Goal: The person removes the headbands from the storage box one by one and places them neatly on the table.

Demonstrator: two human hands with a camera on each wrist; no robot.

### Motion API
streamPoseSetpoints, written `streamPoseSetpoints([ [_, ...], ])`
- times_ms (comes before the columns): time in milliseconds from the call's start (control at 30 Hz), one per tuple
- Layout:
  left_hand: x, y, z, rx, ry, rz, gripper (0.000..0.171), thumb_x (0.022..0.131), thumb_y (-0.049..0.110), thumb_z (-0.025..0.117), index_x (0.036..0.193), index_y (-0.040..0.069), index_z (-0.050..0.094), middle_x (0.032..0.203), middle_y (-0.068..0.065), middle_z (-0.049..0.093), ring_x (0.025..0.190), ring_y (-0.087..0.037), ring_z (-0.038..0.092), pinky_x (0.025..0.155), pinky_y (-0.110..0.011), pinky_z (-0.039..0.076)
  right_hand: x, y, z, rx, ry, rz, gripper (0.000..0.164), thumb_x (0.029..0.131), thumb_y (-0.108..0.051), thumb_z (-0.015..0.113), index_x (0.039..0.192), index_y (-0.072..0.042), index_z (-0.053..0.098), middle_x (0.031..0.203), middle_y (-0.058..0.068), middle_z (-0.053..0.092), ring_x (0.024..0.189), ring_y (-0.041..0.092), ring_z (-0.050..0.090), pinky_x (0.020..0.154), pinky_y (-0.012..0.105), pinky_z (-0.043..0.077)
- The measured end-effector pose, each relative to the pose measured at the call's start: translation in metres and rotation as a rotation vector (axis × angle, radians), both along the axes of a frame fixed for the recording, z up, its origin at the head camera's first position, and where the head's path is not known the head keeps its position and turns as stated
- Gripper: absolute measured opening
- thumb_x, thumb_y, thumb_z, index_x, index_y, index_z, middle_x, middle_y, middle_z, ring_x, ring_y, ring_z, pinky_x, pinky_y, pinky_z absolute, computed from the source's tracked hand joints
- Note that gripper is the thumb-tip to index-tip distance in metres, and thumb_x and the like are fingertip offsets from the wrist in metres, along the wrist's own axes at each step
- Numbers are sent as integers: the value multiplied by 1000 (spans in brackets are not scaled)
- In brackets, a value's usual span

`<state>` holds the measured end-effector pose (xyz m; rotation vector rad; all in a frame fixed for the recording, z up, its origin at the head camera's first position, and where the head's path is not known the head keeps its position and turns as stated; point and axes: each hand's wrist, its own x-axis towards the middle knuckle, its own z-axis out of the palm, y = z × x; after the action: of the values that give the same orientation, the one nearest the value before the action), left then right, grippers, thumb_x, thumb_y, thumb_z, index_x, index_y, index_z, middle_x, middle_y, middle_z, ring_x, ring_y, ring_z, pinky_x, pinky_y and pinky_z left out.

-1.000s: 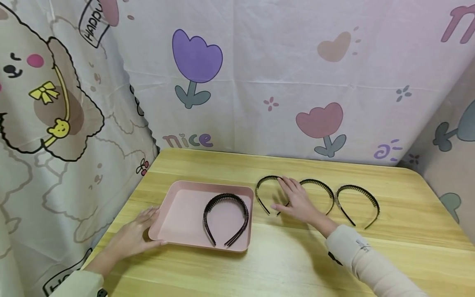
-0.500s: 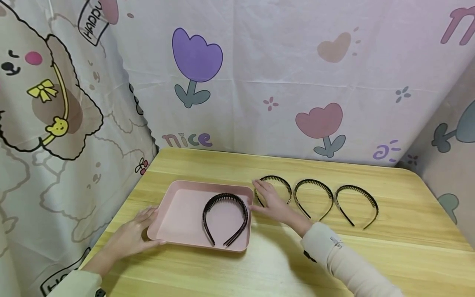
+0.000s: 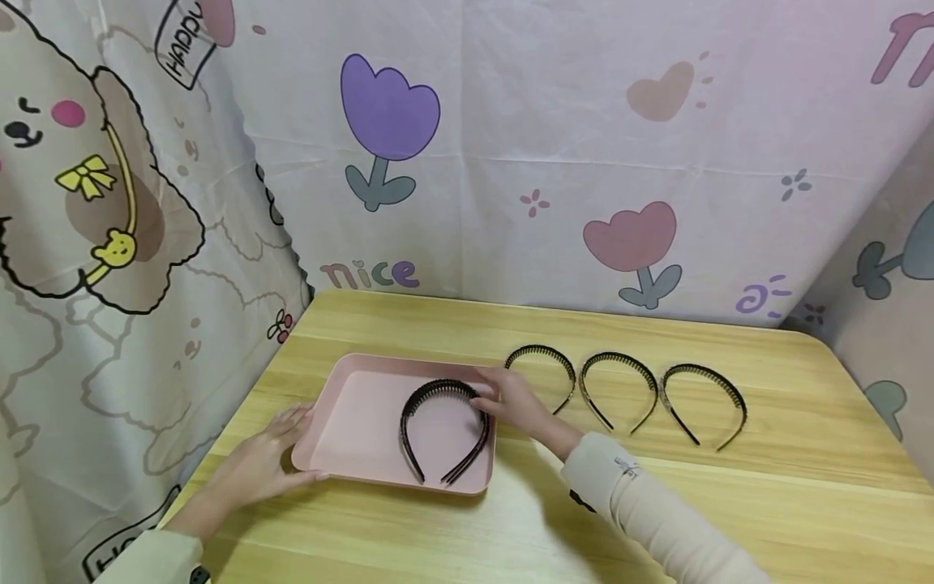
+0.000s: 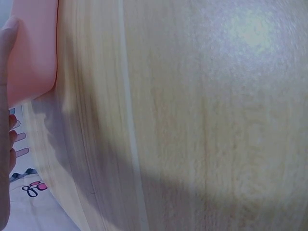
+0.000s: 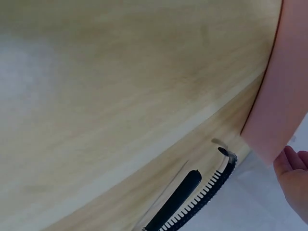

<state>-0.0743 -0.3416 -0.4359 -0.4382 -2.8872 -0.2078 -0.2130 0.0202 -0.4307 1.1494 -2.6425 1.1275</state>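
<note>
The right hand (image 3: 514, 401) partly hides a corner of the pink tray (image 3: 357, 426).

"nice" stands in coloured letters on the back cloth (image 3: 496, 122); "HAPPY" and a cut-off "H" on the left cloth (image 3: 168, 276).

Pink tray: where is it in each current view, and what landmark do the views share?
Head: pink tray in the lower half, mostly left of centre.
Left wrist: pink tray in the top-left corner, cut off by the frame.
Right wrist: pink tray at the upper right, cut off by the frame.
Shared landmark: wooden tabletop.
</note>
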Motion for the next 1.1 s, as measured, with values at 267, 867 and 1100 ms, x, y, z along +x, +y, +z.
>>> streamPoseSetpoints([
  [267, 1, -2, -2, 5, 25, -6, 91, 63, 58, 74, 122, -8, 56, 130, -24, 53, 118, -44, 50, 93, -55, 47, -5, -16, 3, 133, 0, 27, 39, 82, -8, 67, 116, 9, 59, 110, 23, 65, 95, 32, 65, 83, 39, 56],
  [867, -1, 0, 1, 11, -18, 18, 91, 66, 57, 73, 127, -6, 52, 133, -25, 50, 120, -45, 48, 94, -56, 46, -9, -29, -2, 256, 171, -24, 11, 80, -4, 69, 90, 1, 68, 83, 13, 68, 80, 26, 64, 73, 35, 56],
  [1100, 1, 1, 2, 2, -35, 26, 91, 67, 57, 72, 128, -7, 51, 133, -25, 50, 121, -45, 47, 93, -55, 47, -8, -30, -4, 281, 151, -39, 6, 80, -1, 68, 85, 1, 68, 80, 13, 67, 77, 24, 64, 68, 34, 56],
])
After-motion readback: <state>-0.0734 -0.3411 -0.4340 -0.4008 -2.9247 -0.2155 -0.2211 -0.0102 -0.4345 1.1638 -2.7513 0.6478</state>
